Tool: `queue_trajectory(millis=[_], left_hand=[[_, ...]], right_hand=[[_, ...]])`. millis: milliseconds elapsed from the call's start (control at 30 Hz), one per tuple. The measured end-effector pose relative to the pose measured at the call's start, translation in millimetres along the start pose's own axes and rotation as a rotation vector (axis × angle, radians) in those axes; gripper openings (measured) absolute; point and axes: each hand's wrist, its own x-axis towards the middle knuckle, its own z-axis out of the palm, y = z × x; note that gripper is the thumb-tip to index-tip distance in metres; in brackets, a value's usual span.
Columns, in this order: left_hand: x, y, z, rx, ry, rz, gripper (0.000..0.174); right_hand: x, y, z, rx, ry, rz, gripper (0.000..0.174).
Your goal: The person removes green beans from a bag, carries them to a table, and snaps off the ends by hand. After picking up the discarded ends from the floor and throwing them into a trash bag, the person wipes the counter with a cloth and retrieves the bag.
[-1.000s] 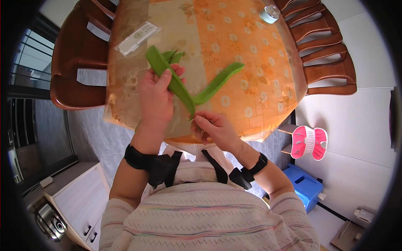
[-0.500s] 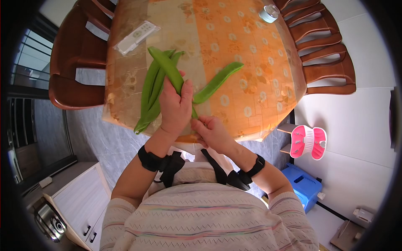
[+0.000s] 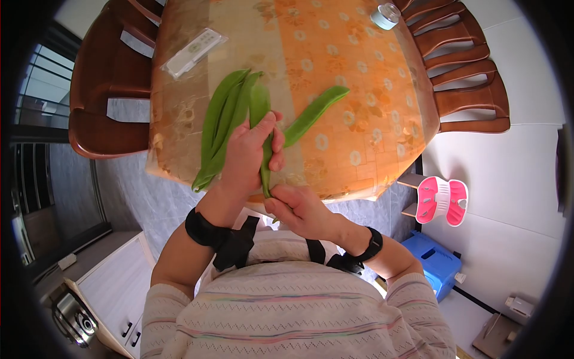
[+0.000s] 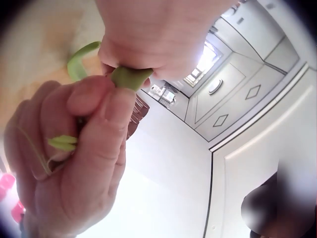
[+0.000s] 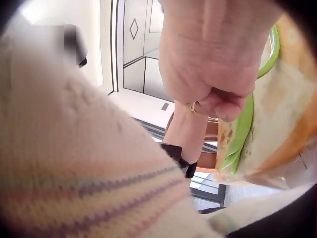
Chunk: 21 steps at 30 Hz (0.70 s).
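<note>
the left hand [image 3: 242, 157] grips a flat green bean [image 3: 259, 103] over the tabletop [image 3: 382, 113] edge, the right hand [image 3: 304, 210] pinching its near end; to string it cleanly, best brace close by and pull slowly along the seam

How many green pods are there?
At least 4: a held pod in the left hand, a lone pod right of it, at left a bunch of two or more, possibly hiding others.

You are wearing a cream, zigzag-patterned top [image 3: 287, 305]; the pods [image 3: 213, 119] are showing green, the flowered tablecloth [image 3: 373, 140] beige left, orange right.
</note>
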Motion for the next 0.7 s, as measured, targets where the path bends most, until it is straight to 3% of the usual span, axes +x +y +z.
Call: queue_trajectory(millis=[167,267,333,367,400,467,533,667,700], left_hand=[[3,-2,-3,-0.258,-0.137,-0.121,0.025],[4,8,-3,-0.012,-0.103,-0.059,0.028],[3,21,-11,0.500,-0.086,0.049,0.030],[2,25,-14,0.501,-0.092,0.046,0.030],[-1,29,-18,0.439,-0.195,-0.005,0.030],[-2,26,-20,0.375,-0.296,-0.053,0.030],[-2,12,-21,0.175,-0.503,-0.245,0.023],[-5,-1,-15,0.094,-0.429,-0.207,0.018],[-7,-1,-12,0.254,-0.335,-0.126,0.012]], right_hand=[[-1,-1,-2,0.020,0.012,-0.084,0.023],[-4,5,-14,0.049,-0.027,-0.030,0.023],[-6,3,-31,0.073,-0.062,0.032,0.024],[-5,-5,-43,0.165,-0.111,0.136,0.024],[-7,-10,-50,0.258,-0.162,0.241,0.025],[-11,-8,-54,0.260,-0.190,0.237,0.028],[-14,-9,-56,0.229,-0.270,0.211,0.029],[-18,-5,-55,0.281,-0.216,0.320,0.030],[-20,-2,-55,0.327,-0.133,0.409,0.030]])
